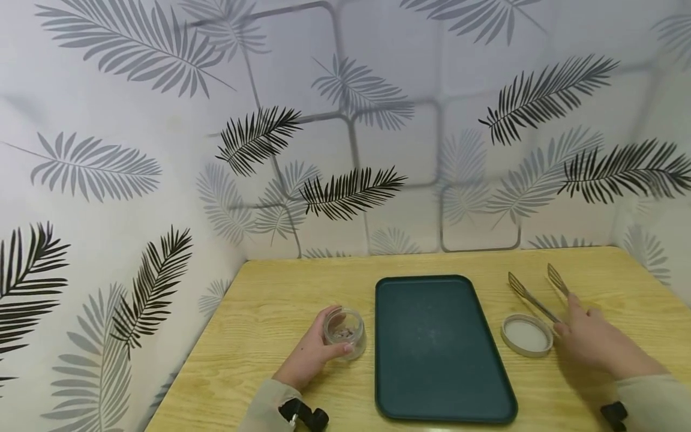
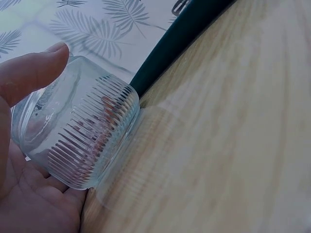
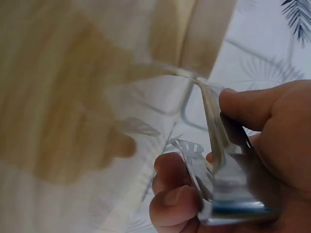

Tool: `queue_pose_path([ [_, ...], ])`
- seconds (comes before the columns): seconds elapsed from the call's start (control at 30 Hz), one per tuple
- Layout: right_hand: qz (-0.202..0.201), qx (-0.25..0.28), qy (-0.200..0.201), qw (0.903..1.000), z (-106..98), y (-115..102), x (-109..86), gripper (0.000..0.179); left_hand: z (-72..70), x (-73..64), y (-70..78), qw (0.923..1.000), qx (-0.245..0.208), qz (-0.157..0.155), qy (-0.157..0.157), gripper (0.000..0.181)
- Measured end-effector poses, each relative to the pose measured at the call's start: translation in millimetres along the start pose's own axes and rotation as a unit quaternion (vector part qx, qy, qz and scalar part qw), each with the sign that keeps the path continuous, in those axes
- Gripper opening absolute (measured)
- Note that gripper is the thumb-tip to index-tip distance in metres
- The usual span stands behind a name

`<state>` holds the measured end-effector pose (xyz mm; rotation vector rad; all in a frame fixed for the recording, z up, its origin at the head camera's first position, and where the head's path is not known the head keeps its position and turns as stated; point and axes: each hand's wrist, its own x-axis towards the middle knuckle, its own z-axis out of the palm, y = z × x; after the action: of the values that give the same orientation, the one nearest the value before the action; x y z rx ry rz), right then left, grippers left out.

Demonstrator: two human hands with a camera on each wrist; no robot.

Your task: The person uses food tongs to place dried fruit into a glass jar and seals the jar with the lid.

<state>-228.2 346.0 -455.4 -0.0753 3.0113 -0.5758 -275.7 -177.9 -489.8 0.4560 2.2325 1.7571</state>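
A clear glass jar (image 1: 353,345) with ribbed sides stands on the table left of the tray, and my left hand (image 1: 311,354) grips it, thumb on the near side. Small reddish-brown bits (image 2: 104,124) lie in the bottom of the jar. In my right hand (image 1: 594,339) is a pair of metal tongs (image 3: 233,179), held by the arms with the slotted tips spread apart and pointing away from me. The tongs' tips are over the table, beyond the round lid (image 1: 526,335), which lies flat beside the right hand.
A dark green rectangular tray (image 1: 432,348) lies between the two hands. The wooden table (image 1: 302,279) meets a wall (image 1: 388,150) with a leaf pattern at its far edge, and another wall runs along the left.
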Motion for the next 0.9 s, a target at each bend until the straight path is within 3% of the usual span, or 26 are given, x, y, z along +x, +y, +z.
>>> queue_pose_path([
  [0.17,0.01,-0.037,-0.009,0.9992,0,10,-4.5,0.085,0.0,0.6,2.1,1.0,0.003,0.002,-0.005,0.093],
  [0.33,0.044,-0.065,-0.029,0.9965,-3,10,-3.9,0.094,-1.1,-0.6,3.6,1.0,0.006,0.004,-0.004,0.092],
  [0.43,0.053,-0.074,-0.01,0.9958,-5,7,-4.5,0.094,-1.1,-1.5,3.5,1.0,0.001,0.002,-0.005,0.091],
  [0.53,0.026,-0.079,0.027,0.9962,-6,0,-6.3,0.09,-0.8,-2.3,2.1,1.0,-0.004,0.001,-0.006,0.091],
  [0.6,-0.015,-0.076,0.049,0.9958,-6,-6,-7.3,0.087,-0.4,-2.9,1.3,1.0,-0.005,0.0,-0.005,0.09],
  [0.73,-0.087,-0.059,0.046,0.9934,-4,-20,-7.7,0.086,-0.1,-3.7,0.3,1.0,-0.004,0.001,-0.001,0.09],
  [0.9,-0.071,-0.056,0.007,0.9959,-3,-30,-5.9,0.104,0.0,-3.4,2.6,1.0,0.001,0.002,-0.003,0.09],
])
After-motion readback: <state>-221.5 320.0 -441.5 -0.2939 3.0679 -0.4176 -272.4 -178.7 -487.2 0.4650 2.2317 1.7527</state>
